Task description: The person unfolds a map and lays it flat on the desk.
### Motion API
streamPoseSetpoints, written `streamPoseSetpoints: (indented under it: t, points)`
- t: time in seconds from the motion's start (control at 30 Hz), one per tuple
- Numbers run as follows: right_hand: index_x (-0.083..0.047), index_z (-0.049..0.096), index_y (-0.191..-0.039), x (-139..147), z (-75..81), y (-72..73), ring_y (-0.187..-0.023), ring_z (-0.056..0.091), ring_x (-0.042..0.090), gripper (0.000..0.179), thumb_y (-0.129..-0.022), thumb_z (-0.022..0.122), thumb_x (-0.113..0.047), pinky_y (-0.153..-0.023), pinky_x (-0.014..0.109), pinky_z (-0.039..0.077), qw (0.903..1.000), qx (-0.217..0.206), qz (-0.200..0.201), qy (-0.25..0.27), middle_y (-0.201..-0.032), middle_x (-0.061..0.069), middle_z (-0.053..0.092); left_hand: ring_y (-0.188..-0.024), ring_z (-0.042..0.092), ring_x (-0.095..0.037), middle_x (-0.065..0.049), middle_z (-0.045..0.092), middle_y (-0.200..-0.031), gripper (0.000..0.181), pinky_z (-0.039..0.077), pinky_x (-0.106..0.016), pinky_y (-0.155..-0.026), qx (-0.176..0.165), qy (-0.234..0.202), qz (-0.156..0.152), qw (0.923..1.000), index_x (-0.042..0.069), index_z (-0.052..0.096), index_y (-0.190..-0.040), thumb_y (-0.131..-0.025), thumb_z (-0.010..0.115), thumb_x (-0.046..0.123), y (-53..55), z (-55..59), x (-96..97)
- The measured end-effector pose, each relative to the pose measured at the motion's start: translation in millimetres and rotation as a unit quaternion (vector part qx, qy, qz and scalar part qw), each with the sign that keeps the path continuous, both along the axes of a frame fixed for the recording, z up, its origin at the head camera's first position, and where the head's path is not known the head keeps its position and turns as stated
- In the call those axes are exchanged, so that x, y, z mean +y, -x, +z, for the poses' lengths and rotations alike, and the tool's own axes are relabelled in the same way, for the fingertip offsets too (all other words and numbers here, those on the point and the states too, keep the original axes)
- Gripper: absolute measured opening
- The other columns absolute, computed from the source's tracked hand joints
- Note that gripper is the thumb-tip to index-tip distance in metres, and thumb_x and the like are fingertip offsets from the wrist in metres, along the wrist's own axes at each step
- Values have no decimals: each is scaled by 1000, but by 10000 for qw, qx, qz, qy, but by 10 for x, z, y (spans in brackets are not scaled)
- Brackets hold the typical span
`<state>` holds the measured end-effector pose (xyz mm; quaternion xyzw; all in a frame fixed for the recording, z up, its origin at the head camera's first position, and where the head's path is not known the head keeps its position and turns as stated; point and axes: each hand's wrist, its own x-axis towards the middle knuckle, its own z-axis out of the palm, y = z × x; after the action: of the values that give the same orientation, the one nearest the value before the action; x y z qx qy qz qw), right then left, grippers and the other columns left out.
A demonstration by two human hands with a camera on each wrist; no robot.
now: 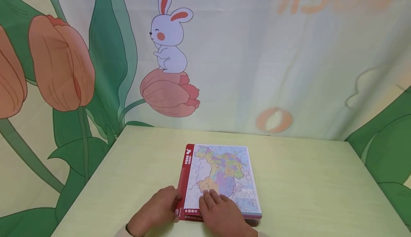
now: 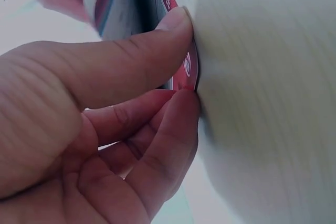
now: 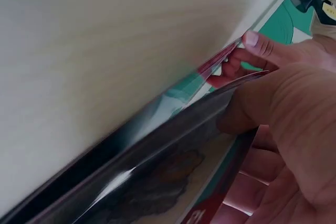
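Red-bordered, glossy upper map sheet (image 1: 224, 173): at the table's near middle, over a lower map sheet (image 1: 192, 218), near edge raised. Left hand (image 1: 160, 206): thumb and fingertips pinching what looks to be the lower sheet's near left corner. Right hand (image 1: 223, 214): fingers over the upper sheet's face, thumb beneath, gripping its near edge. Handling: best with that corner pinned and the upper edge raised evenly; slick faces may slide. Support: pale yellow table (image 1: 305, 180). Behind: printed curtain (image 1: 231, 69).
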<state>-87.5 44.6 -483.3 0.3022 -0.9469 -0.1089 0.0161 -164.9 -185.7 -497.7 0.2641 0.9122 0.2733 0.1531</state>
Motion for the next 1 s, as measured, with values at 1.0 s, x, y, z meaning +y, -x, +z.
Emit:
streamPoseSetpoints:
  t: [1.0]
  points:
    - [-22, 67, -133, 528, 209, 16, -116, 76, 23, 42, -92, 79, -21, -77, 38, 65, 9879, 896, -654, 1080, -130, 7, 76, -87, 51, -17, -1, 56, -89, 45, 49, -34, -74, -314, 552, 257, 9977, 4, 70, -113, -75, 95, 8, 115, 77, 72]
